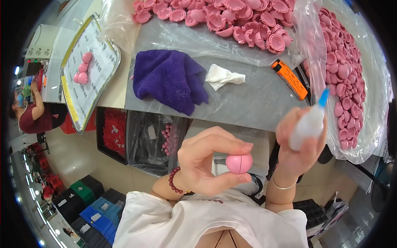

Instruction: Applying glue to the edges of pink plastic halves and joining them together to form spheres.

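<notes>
My left hand [206, 161] pinches a small pink plastic ball [239, 163] between thumb and index finger. A thin seam runs down the middle of the ball. To its right, my raised right hand [295, 144] grips a white squeeze bottle [308, 128] with a blue pointed tip [324, 98] tilted up, away from the ball. The right hand is a little blurred. Loose pink half shells [248, 20] are heaped on plastic sheeting at the back of the grey table [244, 103], and a second heap of pink shells [345, 82] lies at the right.
On the table are a purple cloth [167, 78], a crumpled white tissue [223, 77] and an orange box cutter [290, 79]. A tray [97, 58] at the left holds several pink balls [82, 77]. Below the edge stand bins with red pieces [114, 130] and pink balls [166, 138]. Another person [31, 107] sits far left.
</notes>
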Demonstrator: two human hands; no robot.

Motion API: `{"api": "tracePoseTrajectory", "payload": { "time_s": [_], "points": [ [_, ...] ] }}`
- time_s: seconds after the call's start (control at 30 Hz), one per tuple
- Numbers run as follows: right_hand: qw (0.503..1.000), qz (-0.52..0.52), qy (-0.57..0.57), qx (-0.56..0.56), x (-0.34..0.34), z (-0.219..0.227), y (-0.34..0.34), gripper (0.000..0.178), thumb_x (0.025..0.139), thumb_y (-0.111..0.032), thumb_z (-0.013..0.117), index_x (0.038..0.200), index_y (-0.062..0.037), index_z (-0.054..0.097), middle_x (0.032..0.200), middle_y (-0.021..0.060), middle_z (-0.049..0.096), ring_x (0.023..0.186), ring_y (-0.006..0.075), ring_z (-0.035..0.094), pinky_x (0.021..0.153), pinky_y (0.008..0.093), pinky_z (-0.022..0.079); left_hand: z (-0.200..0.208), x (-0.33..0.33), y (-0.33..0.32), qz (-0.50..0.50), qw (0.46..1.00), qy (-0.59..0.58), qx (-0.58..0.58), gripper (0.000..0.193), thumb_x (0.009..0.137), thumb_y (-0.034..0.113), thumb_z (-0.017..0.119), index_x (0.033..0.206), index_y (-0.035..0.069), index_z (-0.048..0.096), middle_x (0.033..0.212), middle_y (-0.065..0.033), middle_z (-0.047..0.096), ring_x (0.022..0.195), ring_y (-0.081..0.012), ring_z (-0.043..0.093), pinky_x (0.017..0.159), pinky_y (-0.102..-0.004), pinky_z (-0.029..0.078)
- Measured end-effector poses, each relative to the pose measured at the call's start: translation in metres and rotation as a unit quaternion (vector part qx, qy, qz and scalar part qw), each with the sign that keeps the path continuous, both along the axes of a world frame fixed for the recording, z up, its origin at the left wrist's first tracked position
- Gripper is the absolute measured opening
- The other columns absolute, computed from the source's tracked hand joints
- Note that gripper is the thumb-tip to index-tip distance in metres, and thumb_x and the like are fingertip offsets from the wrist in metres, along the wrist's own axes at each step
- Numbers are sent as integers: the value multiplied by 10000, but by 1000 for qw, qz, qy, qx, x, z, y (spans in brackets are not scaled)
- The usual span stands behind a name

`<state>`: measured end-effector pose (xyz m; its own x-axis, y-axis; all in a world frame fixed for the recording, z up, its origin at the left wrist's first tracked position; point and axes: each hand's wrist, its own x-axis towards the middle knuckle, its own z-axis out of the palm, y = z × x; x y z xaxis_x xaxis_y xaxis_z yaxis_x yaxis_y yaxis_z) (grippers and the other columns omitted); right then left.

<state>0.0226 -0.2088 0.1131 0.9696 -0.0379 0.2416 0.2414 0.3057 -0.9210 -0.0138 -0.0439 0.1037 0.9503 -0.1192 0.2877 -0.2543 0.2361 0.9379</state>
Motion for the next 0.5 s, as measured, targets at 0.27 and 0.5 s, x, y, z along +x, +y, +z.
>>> {"api": "tracePoseTrajectory", "payload": {
  "time_s": [0.27,0.5],
  "points": [
    [980,-43,-78,178,-24,11,-8,358,702,-259,603,955,-34,485,687,-1,325,584,103,274,488,219,214,-1,1,-11,70,989,-102,78,373,481,26,723,818,-7,565,770,-145,578,669,-203,571,564,-253,443],
    [927,-57,-315,-193,-38,21,-8,587,764,-549,446,938,9,502,639,23,365,540,125,325,454,237,210,1,1,-12,95,972,-147,155,400,475,23,731,835,1,558,796,-159,583,656,-211,566,564,-262,456]
  ]
}}
